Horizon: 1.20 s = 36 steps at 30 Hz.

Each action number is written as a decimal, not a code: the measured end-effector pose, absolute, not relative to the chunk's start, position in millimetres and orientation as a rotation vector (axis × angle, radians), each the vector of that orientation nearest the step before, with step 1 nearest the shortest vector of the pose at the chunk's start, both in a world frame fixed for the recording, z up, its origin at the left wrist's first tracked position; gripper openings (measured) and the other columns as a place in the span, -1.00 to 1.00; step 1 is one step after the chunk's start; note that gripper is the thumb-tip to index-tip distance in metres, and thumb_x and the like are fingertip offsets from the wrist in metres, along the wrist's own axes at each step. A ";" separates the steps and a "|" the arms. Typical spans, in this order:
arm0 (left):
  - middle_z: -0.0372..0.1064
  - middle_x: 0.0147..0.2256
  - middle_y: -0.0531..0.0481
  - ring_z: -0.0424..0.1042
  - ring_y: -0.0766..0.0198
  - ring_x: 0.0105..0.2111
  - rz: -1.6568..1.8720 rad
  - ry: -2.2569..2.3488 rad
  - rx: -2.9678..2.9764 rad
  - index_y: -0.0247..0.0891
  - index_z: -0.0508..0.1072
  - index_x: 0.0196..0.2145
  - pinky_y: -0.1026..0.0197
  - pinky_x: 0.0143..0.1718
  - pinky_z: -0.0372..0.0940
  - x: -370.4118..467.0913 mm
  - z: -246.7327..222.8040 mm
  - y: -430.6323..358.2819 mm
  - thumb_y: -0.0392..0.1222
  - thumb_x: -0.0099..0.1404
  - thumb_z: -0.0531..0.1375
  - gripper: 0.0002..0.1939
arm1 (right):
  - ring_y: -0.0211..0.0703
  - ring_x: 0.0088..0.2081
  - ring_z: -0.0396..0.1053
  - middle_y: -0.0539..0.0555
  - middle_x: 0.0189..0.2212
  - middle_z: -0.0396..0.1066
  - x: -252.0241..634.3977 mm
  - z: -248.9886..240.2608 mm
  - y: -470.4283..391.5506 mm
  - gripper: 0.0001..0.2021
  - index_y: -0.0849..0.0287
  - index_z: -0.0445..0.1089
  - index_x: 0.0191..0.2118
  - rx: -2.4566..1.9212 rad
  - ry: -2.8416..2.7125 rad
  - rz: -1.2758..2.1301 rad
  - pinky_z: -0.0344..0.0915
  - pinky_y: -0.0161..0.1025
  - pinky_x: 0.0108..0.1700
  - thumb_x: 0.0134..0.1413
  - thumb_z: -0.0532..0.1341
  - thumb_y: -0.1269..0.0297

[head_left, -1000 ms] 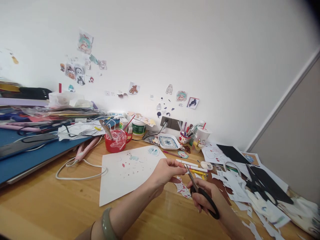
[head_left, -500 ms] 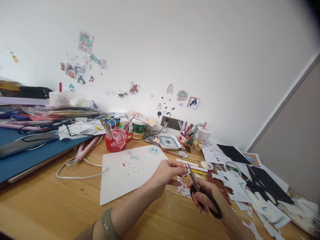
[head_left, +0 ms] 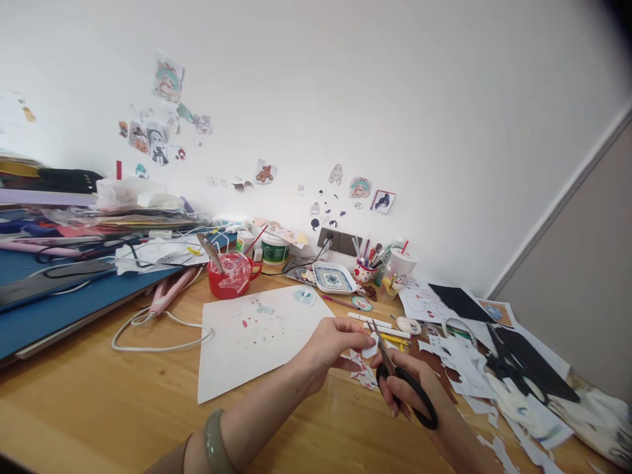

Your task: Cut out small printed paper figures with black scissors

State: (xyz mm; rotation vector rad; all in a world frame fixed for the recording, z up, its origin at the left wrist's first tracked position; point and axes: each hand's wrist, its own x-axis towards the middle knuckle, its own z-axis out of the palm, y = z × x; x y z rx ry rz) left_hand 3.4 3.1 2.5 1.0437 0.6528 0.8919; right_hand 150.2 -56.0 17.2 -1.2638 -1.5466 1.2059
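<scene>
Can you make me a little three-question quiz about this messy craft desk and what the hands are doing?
1. True or false: the right hand holds black-handled scissors.
2. What does the left hand pinch? A) a small paper cutout B) a paintbrush C) a white cable
3. Fill in: the mug behind the big white sheet is coloured ____.

Key: 1 true. 2 A. 3 red.
</scene>
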 end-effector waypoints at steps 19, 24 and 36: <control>0.28 -0.53 0.03 0.25 0.37 -0.50 0.902 0.658 1.041 -0.32 0.41 -0.54 0.33 -0.53 0.20 3.1 3.2 3.7 -0.11 -0.17 0.29 -0.76 | -0.31 -0.65 0.10 -0.10 -0.70 0.15 155.9 15.8 -51.4 -0.58 0.18 0.21 -0.40 -1.258 -1.603 1.265 0.10 -0.33 -0.59 -0.29 0.21 -0.07; 0.28 -0.53 0.04 0.24 0.37 -0.50 0.907 0.644 1.046 -0.32 0.41 -0.57 0.31 -0.52 0.23 2.4 3.4 4.8 -0.13 -0.17 0.30 -0.78 | -0.32 -0.64 0.09 -0.11 -0.69 0.12 155.7 17.1 -54.4 -0.61 0.19 0.21 -0.39 -1.240 -1.601 1.232 0.10 -0.35 -0.57 -0.27 0.21 -0.03; 0.28 -0.51 0.00 0.25 0.33 -0.46 0.899 0.629 1.084 -0.34 0.41 -0.57 0.29 -0.53 0.25 1.4 2.6 6.5 -0.17 -0.12 0.27 -0.82 | -0.34 -0.61 0.07 -0.09 -0.62 0.11 159.6 16.9 -51.9 -0.66 0.18 0.21 -0.40 -1.314 -1.650 1.219 0.13 -0.35 -0.57 -0.27 0.21 0.04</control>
